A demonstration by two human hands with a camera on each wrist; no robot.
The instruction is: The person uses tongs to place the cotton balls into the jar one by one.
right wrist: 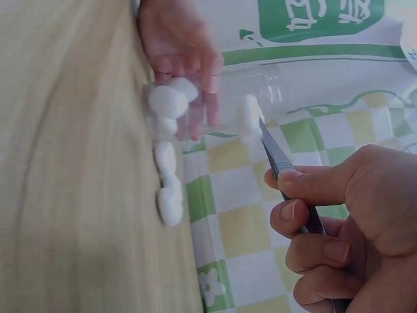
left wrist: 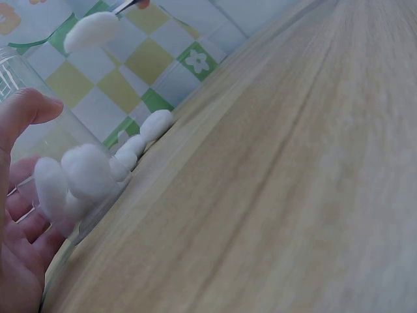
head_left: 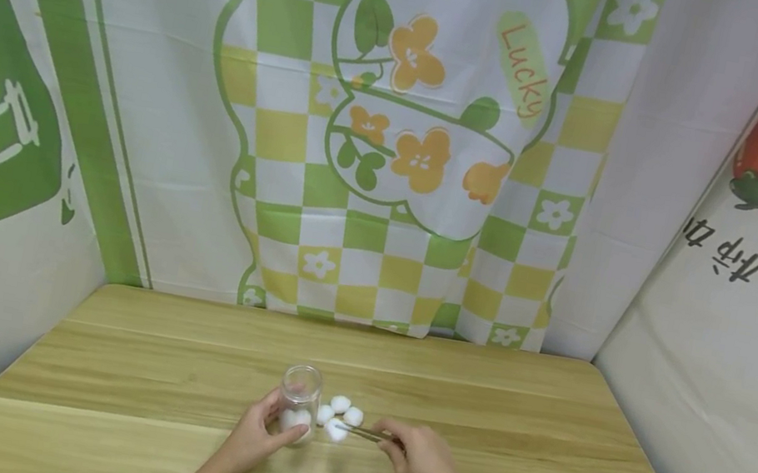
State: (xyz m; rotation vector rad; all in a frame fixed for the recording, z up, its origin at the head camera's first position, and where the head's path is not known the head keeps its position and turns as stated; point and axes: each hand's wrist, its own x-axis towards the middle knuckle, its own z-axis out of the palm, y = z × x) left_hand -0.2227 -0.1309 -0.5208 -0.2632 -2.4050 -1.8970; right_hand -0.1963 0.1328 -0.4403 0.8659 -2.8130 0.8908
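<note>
Wood-grain table; left hand grips upright clear jar, packed cotton balls inside. Right hand pinches tweezers, raised cotton ball at tips, jar's 3 o'clock. Loose cotton balls, jar's 2 o'clock. Checkered curtain, 12 o'clock.

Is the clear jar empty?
No, the right wrist view shows white balls inside the clear jar.

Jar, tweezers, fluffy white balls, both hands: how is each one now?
Jar: upright, top open, white balls inside
Tweezers: closed on one white ball
Held white ball: lifted off the table
Loose white balls: lying beside the jar
Left hand: holding jar
Right hand: gripping tweezers
</note>
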